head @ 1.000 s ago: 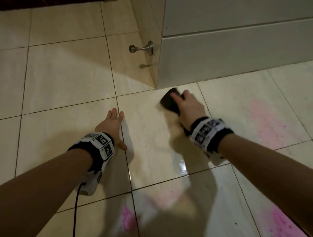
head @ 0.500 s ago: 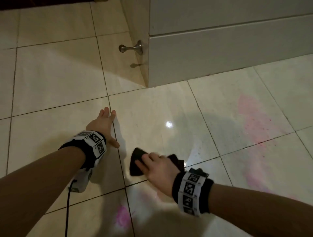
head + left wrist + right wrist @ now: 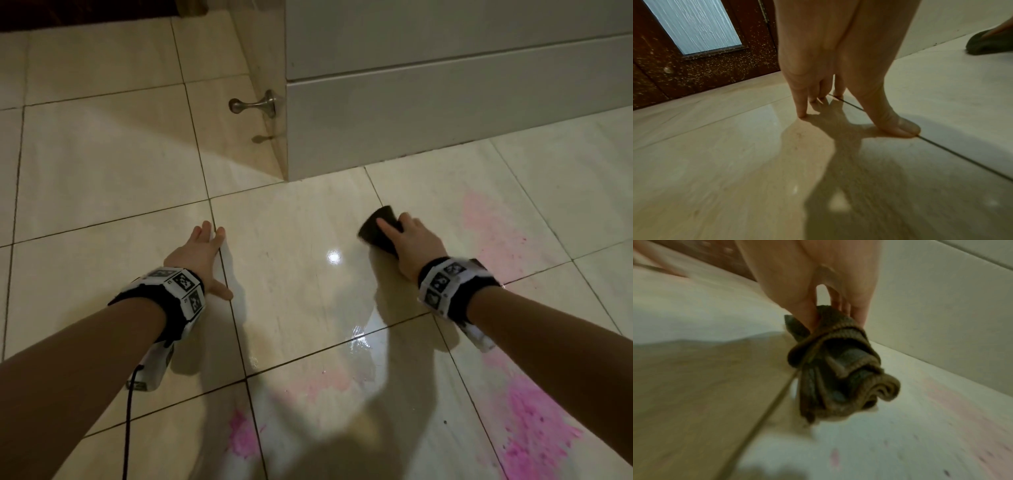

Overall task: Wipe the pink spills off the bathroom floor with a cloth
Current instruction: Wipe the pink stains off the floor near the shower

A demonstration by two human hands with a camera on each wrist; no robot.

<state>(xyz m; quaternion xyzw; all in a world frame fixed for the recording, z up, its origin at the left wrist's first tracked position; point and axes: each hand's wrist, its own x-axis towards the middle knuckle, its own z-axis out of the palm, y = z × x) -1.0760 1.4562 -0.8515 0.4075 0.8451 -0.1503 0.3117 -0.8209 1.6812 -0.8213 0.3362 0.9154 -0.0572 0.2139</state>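
Observation:
My right hand [image 3: 407, 236] grips a dark bunched cloth [image 3: 378, 228] and presses it on the wet cream tile, just left of a faint pink smear [image 3: 493, 233]. The right wrist view shows the cloth [image 3: 838, 369] crumpled under my fingers [image 3: 807, 305]. Brighter pink spills lie near me at the lower right [image 3: 534, 431] and by the tile joint [image 3: 241, 435]; a pale one [image 3: 325, 380] sits between them. My left hand [image 3: 202, 250] rests flat on the floor with straight fingers [image 3: 801, 104] and holds nothing.
A white tiled wall corner [image 3: 411, 120] rises behind the cloth, with a metal door stop [image 3: 255, 102] on its side. A dark wooden door [image 3: 705, 68] with a frosted pane stands beyond my left hand. A cable [image 3: 128, 411] hangs from my left wrist.
My right hand has swept the cloth from near me, beside my left hand, out to the far right next to the faint pink smear. The left hand has stayed planted.

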